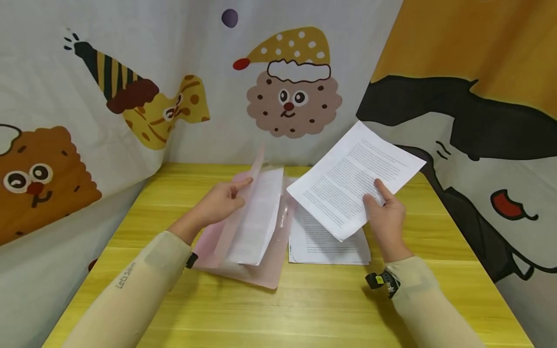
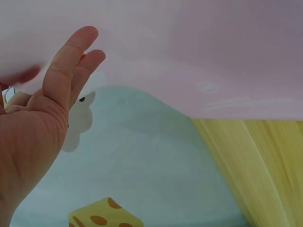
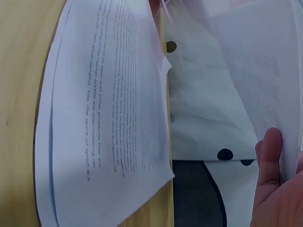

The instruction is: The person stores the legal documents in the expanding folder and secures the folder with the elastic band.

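Note:
On the table lies a pink plastic folder [image 1: 271, 278], its thin translucent cover [image 1: 239, 220] raised and printed papers [image 1: 265, 212] inside it. My left hand [image 1: 219, 205] is at the cover's left side, extended fingers touching it; the left wrist view shows them against the pink plastic [image 2: 227, 56]. With thumb and fingers, my right hand [image 1: 387, 220] pinches printed sheets [image 1: 352, 179] by their lower right edge, raised and tilted. Beneath them, partly covered, a stack of printed paper [image 1: 328, 246] rests beside the folder; the right wrist view shows this stack [image 3: 104, 113] closely.
The yellow wood-grain table [image 1: 304, 314] extends in front of the folder and stack. Behind it hangs a curtain [image 1: 196, 29] with cartoon prints, which also drapes down both sides of the table. A dark strap with a small device [image 1: 383, 282] is on the right wrist.

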Motion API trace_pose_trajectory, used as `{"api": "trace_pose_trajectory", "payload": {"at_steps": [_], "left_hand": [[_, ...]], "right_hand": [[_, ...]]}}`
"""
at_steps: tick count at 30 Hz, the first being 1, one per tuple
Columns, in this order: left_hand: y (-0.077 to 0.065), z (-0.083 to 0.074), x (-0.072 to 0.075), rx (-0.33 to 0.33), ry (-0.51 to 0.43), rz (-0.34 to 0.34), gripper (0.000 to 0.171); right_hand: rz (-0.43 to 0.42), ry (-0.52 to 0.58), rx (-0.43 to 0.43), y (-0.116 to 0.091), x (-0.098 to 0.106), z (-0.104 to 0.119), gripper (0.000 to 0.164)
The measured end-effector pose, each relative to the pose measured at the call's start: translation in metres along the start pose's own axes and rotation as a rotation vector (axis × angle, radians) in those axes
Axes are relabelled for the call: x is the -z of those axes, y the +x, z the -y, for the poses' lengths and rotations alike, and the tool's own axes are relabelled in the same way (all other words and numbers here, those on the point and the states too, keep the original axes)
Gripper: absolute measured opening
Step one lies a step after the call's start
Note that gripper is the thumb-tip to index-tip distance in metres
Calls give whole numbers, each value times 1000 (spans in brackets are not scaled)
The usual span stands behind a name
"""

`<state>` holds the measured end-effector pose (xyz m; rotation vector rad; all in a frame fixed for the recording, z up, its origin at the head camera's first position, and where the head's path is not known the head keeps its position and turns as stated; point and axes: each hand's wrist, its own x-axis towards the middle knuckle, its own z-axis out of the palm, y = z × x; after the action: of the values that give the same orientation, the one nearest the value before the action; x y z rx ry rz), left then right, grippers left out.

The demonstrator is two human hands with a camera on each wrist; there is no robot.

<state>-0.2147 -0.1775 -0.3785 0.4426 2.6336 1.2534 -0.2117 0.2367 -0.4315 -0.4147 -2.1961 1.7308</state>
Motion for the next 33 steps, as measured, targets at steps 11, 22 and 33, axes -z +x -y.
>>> {"api": "trace_pose_trajectory", "payload": {"at_steps": [11, 22, 33], "left_hand": [[0, -3, -2, 18, 17, -11, 66], [-2, -7, -3, 28, 16, -14, 65], [-1, -7, -5, 1, 25, -36, 65]], "right_hand": [[46, -96, 20, -6, -11, 0, 56], [256, -150, -19, -29, -21, -5, 57], [485, -233, -64, -47, -26, -8, 57]]}}
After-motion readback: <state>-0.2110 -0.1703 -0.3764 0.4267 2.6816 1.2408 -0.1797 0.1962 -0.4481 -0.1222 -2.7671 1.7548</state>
